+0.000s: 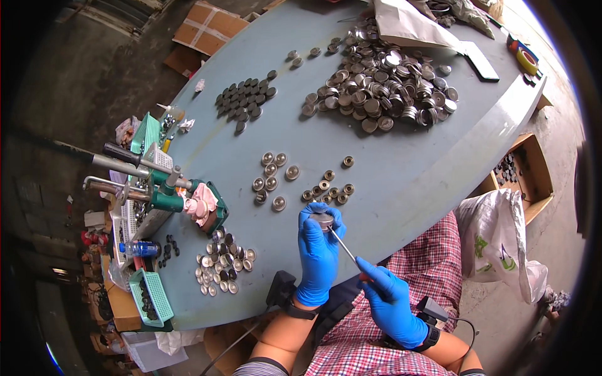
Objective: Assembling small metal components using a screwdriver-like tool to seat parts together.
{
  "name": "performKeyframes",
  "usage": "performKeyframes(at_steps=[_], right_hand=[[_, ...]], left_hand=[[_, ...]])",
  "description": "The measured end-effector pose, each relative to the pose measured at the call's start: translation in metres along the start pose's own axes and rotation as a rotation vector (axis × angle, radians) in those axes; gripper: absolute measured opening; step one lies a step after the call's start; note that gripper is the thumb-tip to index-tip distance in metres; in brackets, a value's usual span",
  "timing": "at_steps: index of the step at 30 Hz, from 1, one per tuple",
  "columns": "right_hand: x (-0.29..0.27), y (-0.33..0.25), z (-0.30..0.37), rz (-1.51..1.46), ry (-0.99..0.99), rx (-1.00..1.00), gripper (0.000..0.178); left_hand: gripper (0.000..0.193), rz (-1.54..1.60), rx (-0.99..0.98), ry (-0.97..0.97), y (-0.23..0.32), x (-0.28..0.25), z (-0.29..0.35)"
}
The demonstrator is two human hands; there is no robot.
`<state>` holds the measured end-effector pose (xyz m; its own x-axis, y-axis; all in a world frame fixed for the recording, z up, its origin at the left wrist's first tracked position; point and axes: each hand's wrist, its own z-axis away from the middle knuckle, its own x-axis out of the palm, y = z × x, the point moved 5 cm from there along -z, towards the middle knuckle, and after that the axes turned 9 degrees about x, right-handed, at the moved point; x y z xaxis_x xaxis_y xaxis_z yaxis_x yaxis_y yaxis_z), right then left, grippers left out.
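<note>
Both hands wear blue gloves. My left hand [316, 263] grips a round metal part [322, 219] shaped like a thick disc, fingers and thumb around its edge. A screwdriver-like tool with a thin metal shaft [342, 242] is gripped in my right hand [394, 307]; its tip meets the near side of the disc, and its handle is mostly hidden by the fingers. Just beyond my left hand lie several ring-shaped metal parts [324, 185]. Left of those sit several shiny round caps [270, 170].
A green hand press [169, 194] stands at the table's left side. Beyond it lie grouped dark discs [241, 100] and a big heap of metal discs [382, 88]. Small caps [219, 266] lie near the left. A green basket [164, 297] sits at the edge; a plastic bag [495, 232] hangs at right.
</note>
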<state>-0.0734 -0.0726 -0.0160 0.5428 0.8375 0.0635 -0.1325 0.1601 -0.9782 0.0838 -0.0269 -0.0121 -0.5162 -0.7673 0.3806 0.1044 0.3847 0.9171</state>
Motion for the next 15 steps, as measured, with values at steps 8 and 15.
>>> performKeyframes(at_steps=[8, 15], right_hand=[[0.0, 0.008, -0.019, -0.479, -0.068, 0.361, 0.041], [-0.022, -0.002, -0.026, 0.006, -0.042, 0.08, 0.046]], left_hand=[[0.035, 0.259, -0.105, 0.164, -0.024, 0.001, 0.019], [0.035, 0.057, -0.141, 0.148, -0.016, -0.022, 0.003]])
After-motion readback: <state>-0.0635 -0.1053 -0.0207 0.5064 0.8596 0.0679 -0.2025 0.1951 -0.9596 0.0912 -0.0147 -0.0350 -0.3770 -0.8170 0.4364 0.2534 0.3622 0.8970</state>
